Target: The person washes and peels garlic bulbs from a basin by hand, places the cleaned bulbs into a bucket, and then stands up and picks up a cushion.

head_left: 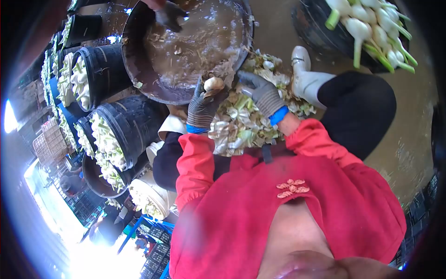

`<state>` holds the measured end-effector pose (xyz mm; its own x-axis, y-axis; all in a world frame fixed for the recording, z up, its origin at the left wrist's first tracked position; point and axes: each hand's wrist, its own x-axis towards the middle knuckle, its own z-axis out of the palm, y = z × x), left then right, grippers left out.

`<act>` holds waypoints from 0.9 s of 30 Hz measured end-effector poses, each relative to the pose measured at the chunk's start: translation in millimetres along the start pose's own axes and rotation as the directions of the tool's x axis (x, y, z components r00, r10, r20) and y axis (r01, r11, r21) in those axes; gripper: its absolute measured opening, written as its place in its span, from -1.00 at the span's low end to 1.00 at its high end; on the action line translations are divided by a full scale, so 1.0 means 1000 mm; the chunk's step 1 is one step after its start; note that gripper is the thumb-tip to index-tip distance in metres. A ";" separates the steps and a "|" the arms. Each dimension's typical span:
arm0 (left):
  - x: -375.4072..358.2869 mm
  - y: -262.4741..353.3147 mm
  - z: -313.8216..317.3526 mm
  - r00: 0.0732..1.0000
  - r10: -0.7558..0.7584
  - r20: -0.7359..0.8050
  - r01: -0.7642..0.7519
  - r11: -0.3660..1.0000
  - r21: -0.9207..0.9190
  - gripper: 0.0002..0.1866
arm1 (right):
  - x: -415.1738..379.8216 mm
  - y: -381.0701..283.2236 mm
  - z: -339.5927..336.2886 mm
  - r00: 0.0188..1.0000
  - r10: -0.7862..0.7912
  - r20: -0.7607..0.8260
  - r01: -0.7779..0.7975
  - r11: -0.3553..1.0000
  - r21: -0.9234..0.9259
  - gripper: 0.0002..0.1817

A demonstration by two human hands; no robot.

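Observation:
My left hand (203, 108), in a dark glove with a striped cuff, holds a pale round bulb (213, 84) at the near rim of a large tub of murky water (200, 39). To its right, my right hand (265, 93), gloved the same way with a blue band at the wrist, is partly curled around something small and shiny that I cannot make out. The two hands are apart. Beneath and between them lies a heap of pale peeled leaves and skins (241, 123).
A co-worker's gloved hand (170, 16) reaches over the tub's far left. Black buckets (132, 123) of pale stalks stand at left. At the upper right, a black container (309, 28) holds white bulbs with green stems (360, 30). A white boot (304, 76) stands near the heap.

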<state>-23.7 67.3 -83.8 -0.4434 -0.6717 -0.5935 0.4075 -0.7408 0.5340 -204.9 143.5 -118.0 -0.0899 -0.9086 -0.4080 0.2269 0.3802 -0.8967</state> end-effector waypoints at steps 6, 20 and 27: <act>-0.037 -0.056 0.037 0.979 0.115 0.171 -0.177 0.894 0.412 -0.08 | -0.025 -0.019 -0.009 0.935 -0.314 0.166 0.345 0.912 -0.221 -0.33; -0.073 -0.075 0.073 0.979 0.192 0.074 -0.202 0.964 0.170 -0.64 | -0.043 -0.017 -0.018 0.929 -0.268 0.255 0.074 0.811 0.580 -0.51; -0.052 -0.047 0.020 0.907 0.323 -0.269 -0.075 0.755 0.652 -0.54 | -0.036 -0.050 -0.087 0.983 -0.157 -0.099 0.185 0.874 0.449 -0.70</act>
<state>-35.5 136.8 -66.3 -0.0556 -0.8475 -0.5279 -0.1796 -0.5116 0.8402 -297.7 172.2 -73.3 -0.2195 -0.9354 -0.2772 0.6175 0.0867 -0.7817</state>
